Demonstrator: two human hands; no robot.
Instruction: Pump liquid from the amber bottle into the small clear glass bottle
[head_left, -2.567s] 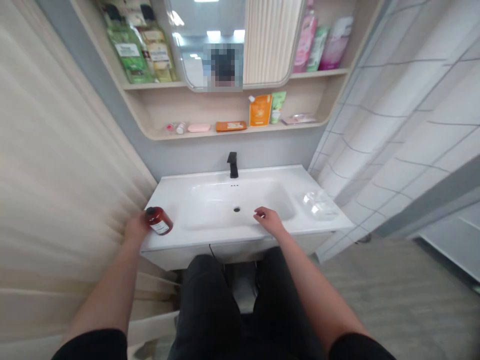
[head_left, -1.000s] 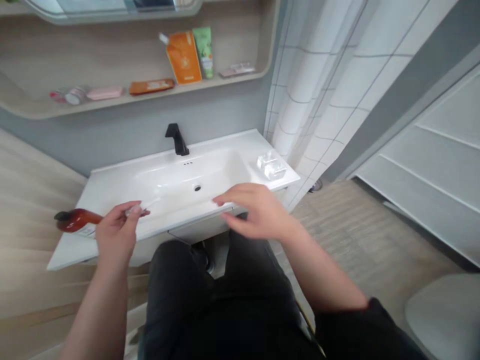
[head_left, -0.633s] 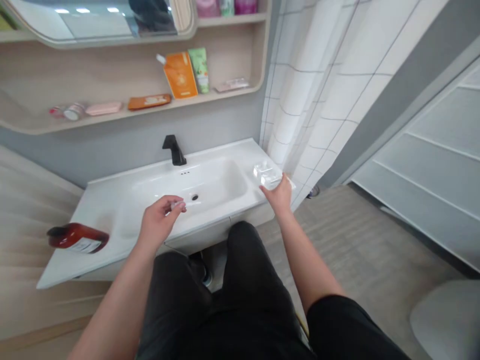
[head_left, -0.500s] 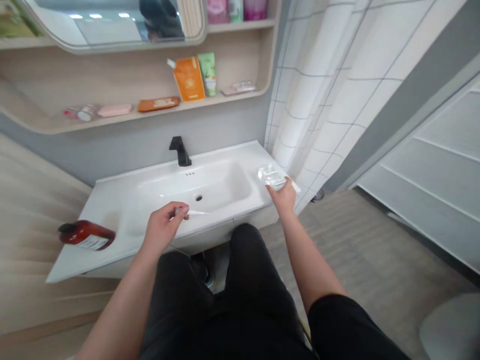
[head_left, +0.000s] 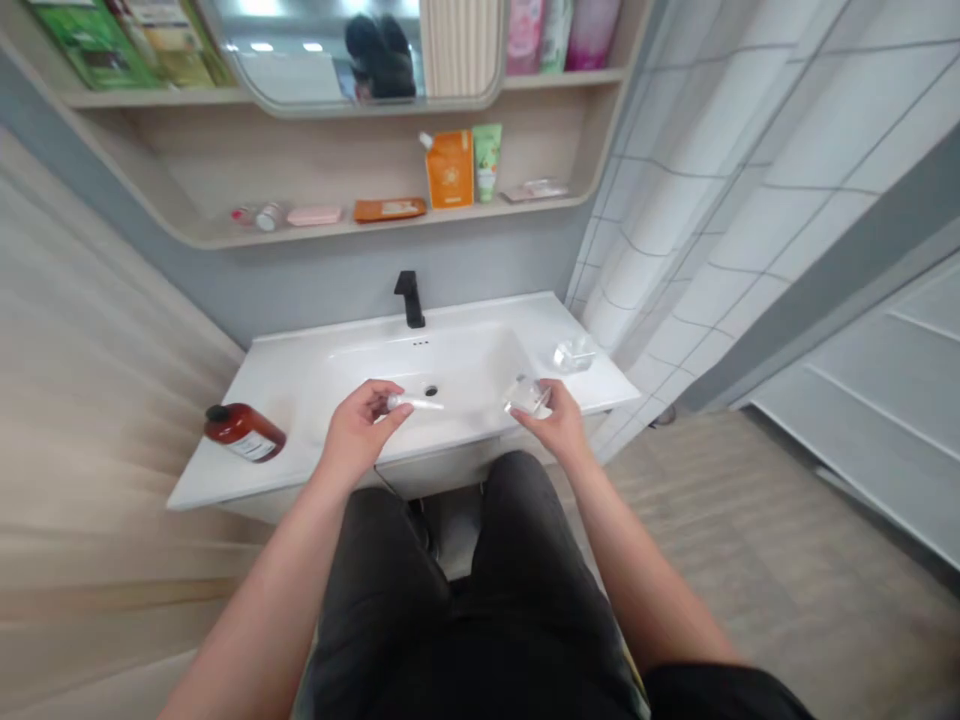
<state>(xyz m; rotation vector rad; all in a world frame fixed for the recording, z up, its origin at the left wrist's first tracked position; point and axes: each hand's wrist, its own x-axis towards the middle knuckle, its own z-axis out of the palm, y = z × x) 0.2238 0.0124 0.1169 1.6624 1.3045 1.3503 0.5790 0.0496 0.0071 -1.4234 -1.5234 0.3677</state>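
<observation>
My left hand [head_left: 365, 425] is closed on a small white tube [head_left: 416, 403], which points right over the front of the white sink [head_left: 480, 365]. Between the fingers and thumb of my right hand [head_left: 556, 418] is a small clear container [head_left: 527, 396], tilted, held above the sink's right front edge. Glare and transparency blur its exact shape. A second clear container [head_left: 574, 354] stands on the counter just beyond my right hand. The tube and the held container are apart from each other.
A brown pump-less bottle [head_left: 246, 432] with a black cap lies at the counter's left. The black faucet [head_left: 410, 299] rises behind the drain. Above it, a shelf [head_left: 300, 232] bears an orange pouch [head_left: 450, 170] and a green tube [head_left: 487, 163]. A checked curtain [head_left: 652, 220] hangs at right.
My right hand has lifted a clear container off the right counter and drawn it left over the sink, leaving another behind. My left hand still grips the tube. The view has shifted left.
</observation>
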